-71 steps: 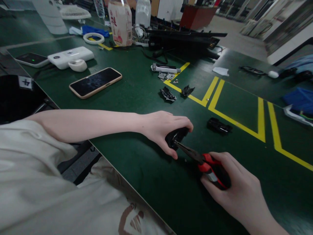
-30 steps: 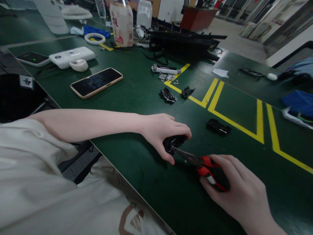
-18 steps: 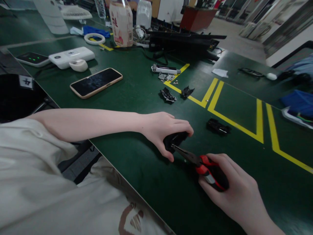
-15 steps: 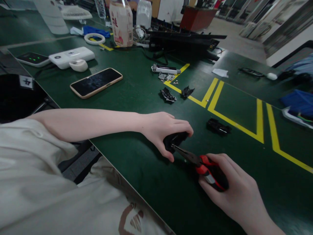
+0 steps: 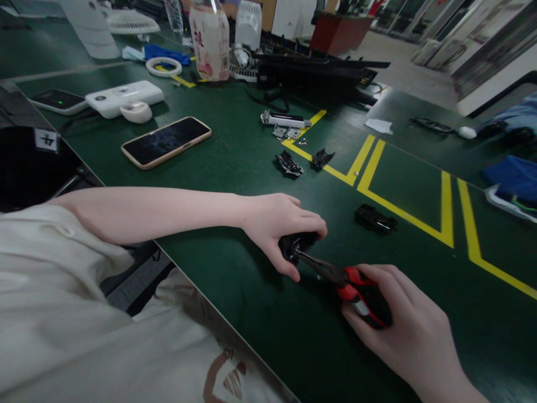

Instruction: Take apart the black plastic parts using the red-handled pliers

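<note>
Pliers (image 5: 348,291), tips (image 5: 299,254) indistinct, black part (image 5: 308,240) half hidden

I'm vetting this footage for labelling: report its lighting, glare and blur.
Head view: dim overall, with a white glint on the loose black part nearest the right hand; head view: the dark piece in the left hand loses fine detail; head view: the right-edge blue item looks soft.

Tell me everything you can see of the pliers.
The pliers have slim, tapering, metallic-looking dark jaws and red-and-black handles with a pale patch. The right hand grips the handles. They slant up and leftward in the picture, over the green table, their tip at the black part in the left hand; whether it grips anything is too small to tell.
</note>
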The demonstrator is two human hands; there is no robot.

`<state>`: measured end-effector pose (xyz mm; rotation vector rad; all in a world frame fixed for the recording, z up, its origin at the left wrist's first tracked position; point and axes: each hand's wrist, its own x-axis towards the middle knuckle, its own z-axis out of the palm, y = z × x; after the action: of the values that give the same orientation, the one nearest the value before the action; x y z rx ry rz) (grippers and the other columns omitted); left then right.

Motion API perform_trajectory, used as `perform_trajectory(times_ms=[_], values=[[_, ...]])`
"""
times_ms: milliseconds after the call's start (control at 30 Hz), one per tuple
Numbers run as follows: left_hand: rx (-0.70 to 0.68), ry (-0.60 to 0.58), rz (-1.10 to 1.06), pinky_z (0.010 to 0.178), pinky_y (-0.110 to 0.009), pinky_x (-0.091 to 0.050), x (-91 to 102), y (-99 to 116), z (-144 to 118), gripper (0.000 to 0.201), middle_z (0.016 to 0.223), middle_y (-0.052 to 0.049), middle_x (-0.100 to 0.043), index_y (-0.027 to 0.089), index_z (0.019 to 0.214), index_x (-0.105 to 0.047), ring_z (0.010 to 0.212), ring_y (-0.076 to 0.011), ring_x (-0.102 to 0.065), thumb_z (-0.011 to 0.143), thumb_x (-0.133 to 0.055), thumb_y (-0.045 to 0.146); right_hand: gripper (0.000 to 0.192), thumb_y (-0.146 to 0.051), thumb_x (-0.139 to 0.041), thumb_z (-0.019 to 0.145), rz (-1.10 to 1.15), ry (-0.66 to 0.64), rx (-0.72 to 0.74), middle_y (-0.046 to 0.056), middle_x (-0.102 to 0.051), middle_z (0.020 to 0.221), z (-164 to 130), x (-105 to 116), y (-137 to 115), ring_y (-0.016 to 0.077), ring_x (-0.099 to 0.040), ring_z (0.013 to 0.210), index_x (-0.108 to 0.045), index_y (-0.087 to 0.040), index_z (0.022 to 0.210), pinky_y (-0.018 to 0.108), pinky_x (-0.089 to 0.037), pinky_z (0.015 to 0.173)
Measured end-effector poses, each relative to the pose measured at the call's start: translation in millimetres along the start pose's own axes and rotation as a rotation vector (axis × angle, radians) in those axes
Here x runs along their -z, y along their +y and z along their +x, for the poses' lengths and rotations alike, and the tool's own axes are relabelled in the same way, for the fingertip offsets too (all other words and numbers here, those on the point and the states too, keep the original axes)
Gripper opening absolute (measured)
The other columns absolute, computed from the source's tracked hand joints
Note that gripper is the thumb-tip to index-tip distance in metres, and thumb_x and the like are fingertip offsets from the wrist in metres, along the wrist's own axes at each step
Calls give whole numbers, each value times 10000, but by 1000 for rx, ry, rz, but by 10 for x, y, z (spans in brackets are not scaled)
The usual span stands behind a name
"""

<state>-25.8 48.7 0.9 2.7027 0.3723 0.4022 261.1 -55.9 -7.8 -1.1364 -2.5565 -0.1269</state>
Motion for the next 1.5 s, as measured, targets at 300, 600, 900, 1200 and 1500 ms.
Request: perform_trajectory(times_ms=[300, 600, 900, 1200, 1500], values=[[-30, 10, 8, 772, -353, -412, -2, -15, -9, 688, 1089, -84, -723, 189, 1145, -567, 854, -235, -670, 786, -588, 775, 396, -375, -617, 862, 30, 34, -19, 126, -663, 1038, 7, -17, -11, 266, -674, 851, -566, -167, 1196, 381, -584, 658], [-65, 26, -8, 713, -342, -376, -8, -24, -13, 629, 940, -56, -736, 204, 1011, -607, 794, -224, -672, 793, -551, 791, 362, -395, -582, 876, 61, 100, -68, 117, -670, 1023, 6, -52, -32, 268, -677, 847, -585, -187, 1171, 396, -575, 676], [-58, 8, 12, 726, -343, -374, -8, -8, -3, 606, 925, -52, -727, 193, 994, -589, 797, -218, -668, 823, -509, 769, 354, -367, -598, 861, 23, 108, 21, 131, -679, 984, 65, -41, -5, 259, -694, 804, -586, -153, 1144, 368, -591, 621], [-42, 10, 24, 713, -342, -366, -3, 7, -7, 561, 924, -52, -727, 193, 984, -587, 785, -214, -662, 838, -513, 730, 372, -389, -614, 866, 52, 102, 21, 128, -685, 1000, 48, -23, 13, 255, -698, 819, -596, -157, 1156, 364, -602, 629], [-21, -6, 32, 711, -341, -362, 7, 27, 6, 524, 923, -51, -732, 204, 987, -586, 779, -217, -664, 813, -577, 698, 383, -349, -637, 856, 57, 83, 18, 121, -681, 1022, 34, -24, 33, 246, -694, 851, -586, -160, 1185, 350, -601, 667]])
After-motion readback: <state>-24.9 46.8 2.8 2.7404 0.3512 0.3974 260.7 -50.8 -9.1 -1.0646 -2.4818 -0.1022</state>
